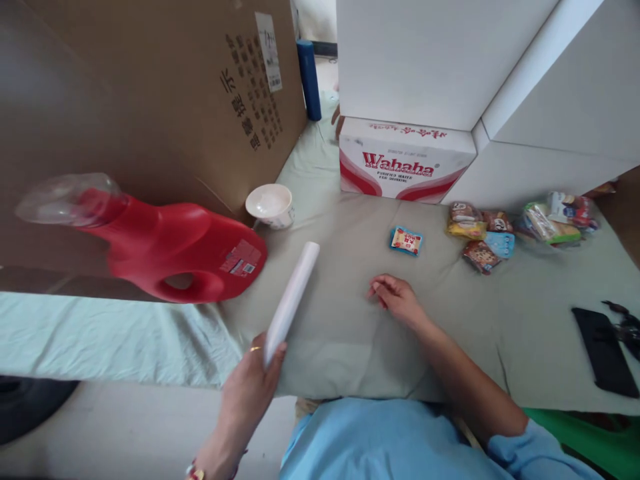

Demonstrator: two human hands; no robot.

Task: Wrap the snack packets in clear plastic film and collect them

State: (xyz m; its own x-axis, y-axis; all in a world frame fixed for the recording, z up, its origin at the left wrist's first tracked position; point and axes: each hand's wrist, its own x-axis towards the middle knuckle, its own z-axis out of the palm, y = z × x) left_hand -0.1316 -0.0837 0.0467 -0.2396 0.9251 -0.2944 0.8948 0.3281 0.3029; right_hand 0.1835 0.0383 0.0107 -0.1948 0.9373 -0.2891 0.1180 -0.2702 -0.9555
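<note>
My left hand [253,377], with a ring on one finger, is closed round the lower end of a white roll [293,303]. The roll slants up and away over the cloth, and I cannot tell its material. To the right, my right hand [395,299] is held over the table with thumb and fingers curled together. Whatever sits between those fingertips, if anything, is too small to make out. Just beyond them lies a small blue-edged snack packet [407,241].
A red detergent bottle [185,250] and a white paper bowl [270,205] stand left, by a big cardboard box [150,87]. Behind are a Wahaha water carton [407,163] and a blue roll [309,80]. Snack packets [480,237], bagged snacks [557,220] and a black phone [605,350] lie right.
</note>
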